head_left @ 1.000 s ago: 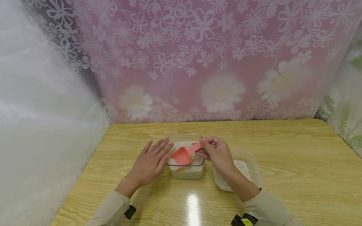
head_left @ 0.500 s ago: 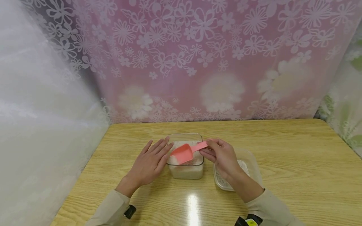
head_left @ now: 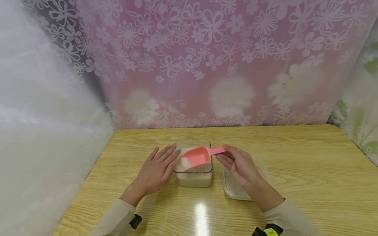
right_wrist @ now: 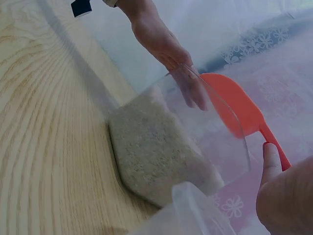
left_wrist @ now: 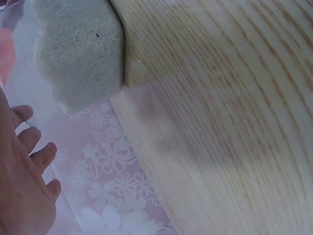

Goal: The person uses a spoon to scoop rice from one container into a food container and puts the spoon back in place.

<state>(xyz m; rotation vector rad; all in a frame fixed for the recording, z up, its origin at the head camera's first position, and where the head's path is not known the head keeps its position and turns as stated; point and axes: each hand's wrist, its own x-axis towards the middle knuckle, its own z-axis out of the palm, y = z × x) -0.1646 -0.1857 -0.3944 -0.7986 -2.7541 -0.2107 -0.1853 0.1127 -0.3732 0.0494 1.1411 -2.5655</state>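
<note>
A clear, straight-sided container (head_left: 194, 181) partly filled with white rice (left_wrist: 80, 54) stands on the table. My right hand (head_left: 240, 164) pinches the handle of a pink scoop (head_left: 202, 156) between thumb and fingers. The scoop's bowl hangs over the container's opening, tilted, with a little rice at its front lip. In the right wrist view the scoop (right_wrist: 234, 105) shows at the rim, its bowl above the rice level. My left hand (head_left: 156, 170) rests at the container's left rim, its fingers extended and slightly spread.
A second, translucent plastic container (head_left: 228, 194) with rice in it stands to the right, partly hidden under my right hand and forearm. The wood-grain table (head_left: 313, 164) ends at a pink floral curtain (head_left: 189, 98) behind. A white sheet (head_left: 53, 131) hangs at the left.
The scoop has risen and moved right with my right hand, its bowl turning more level and drawing away from my left fingers. My left hand has stayed put.
</note>
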